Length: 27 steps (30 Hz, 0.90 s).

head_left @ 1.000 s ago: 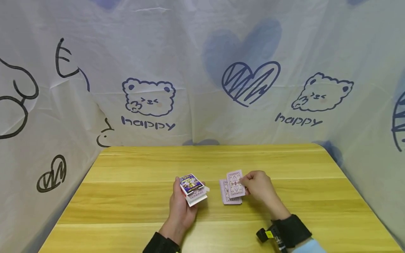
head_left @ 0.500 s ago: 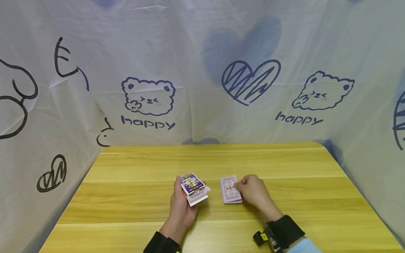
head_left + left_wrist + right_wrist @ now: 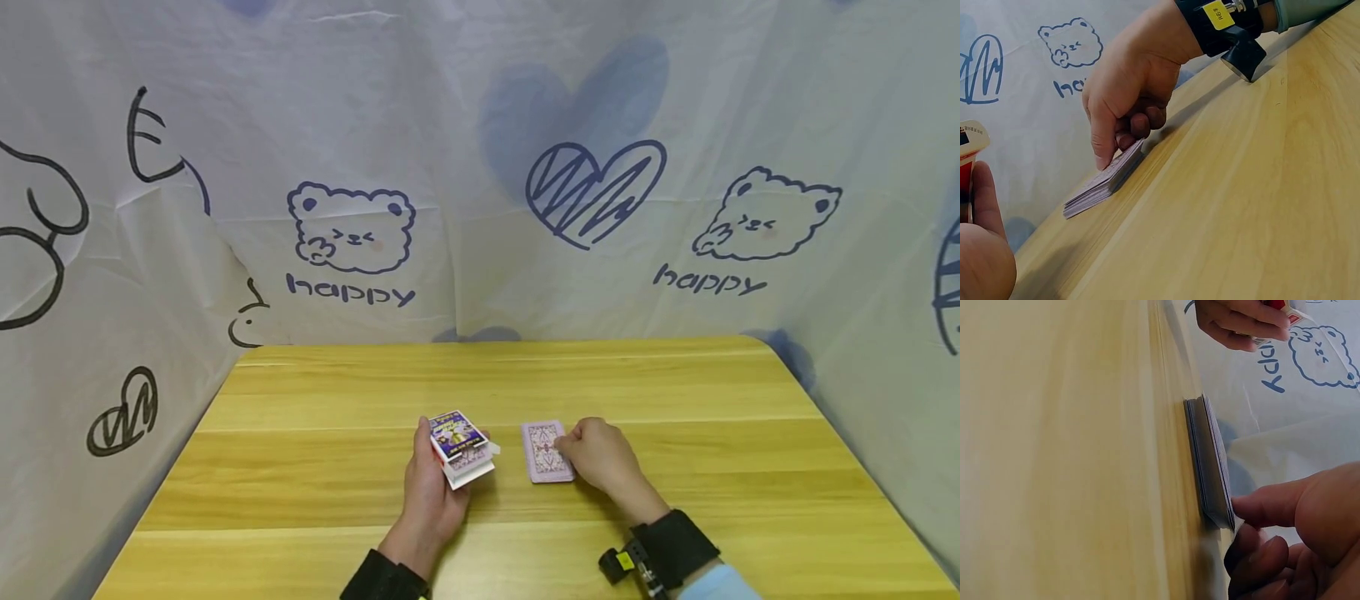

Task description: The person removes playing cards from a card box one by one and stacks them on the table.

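My left hand (image 3: 432, 504) holds an open card box (image 3: 456, 433) with a purple and yellow picture on its front. Inside its mouth the patterned back of a playing card shows, and a white flap sticks out. To the right, a stack of playing cards (image 3: 542, 454) with pale, red-patterned backs lies face down on the table. My right hand (image 3: 603, 456) pinches the stack's right edge, thumb (image 3: 1102, 140) on top and the other fingers (image 3: 1260, 559) curled at the side. From the right wrist view, the stack's edges (image 3: 1207, 456) look slightly uneven, with thin gaps between layers.
The wooden table (image 3: 315, 392) has a pale grain and rounded far corners. Behind it and along both sides hangs a white cloth (image 3: 480, 275) printed with bears, hearts and the word "happy". A black band with a small camera (image 3: 617, 565) sits on the right wrist.
My right hand has come down and left, laying its pinched cards onto the stack, which now looks squared up. My left hand and the card box have stayed almost still.
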Available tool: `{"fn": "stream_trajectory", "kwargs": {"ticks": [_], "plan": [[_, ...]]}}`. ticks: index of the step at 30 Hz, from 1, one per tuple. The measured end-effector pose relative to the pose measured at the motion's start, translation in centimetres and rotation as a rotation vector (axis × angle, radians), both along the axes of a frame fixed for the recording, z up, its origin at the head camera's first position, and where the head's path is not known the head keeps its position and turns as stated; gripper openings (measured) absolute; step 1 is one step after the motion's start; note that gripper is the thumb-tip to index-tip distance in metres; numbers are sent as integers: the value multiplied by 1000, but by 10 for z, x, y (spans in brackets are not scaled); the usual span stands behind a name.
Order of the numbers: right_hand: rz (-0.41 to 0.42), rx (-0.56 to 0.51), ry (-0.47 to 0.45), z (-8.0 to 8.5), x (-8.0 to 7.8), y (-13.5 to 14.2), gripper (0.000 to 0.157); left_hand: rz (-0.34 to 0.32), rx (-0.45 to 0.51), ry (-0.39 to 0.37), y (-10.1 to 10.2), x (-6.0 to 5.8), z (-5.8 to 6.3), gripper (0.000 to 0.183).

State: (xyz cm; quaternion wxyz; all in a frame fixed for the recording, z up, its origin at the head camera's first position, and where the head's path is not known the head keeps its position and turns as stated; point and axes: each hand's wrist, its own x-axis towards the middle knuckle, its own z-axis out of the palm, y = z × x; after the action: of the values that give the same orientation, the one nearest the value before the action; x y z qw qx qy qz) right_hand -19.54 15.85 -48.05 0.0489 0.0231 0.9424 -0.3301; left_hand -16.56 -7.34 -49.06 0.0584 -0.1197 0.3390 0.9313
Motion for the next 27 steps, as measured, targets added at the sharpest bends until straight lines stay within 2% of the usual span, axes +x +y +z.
{"fn": "stream_trajectory", "kwargs": {"ticks": [8,13,20,24,27], "plan": [[-22,-23,43,0,-2,0,22,-6,2,10,-1,0,-1,74],[-47,-140,102,13,3,-3,25,-36,10,33,0,0,-2,74],[53,-410,62,46,23,-23,23,-69,-10,70,2,-1,-2,68],[118,-521,1,52,31,-32,19,-93,0,96,4,0,-2,68],[161,-539,-34,50,34,-37,20,-114,14,115,4,2,-1,66]]}}
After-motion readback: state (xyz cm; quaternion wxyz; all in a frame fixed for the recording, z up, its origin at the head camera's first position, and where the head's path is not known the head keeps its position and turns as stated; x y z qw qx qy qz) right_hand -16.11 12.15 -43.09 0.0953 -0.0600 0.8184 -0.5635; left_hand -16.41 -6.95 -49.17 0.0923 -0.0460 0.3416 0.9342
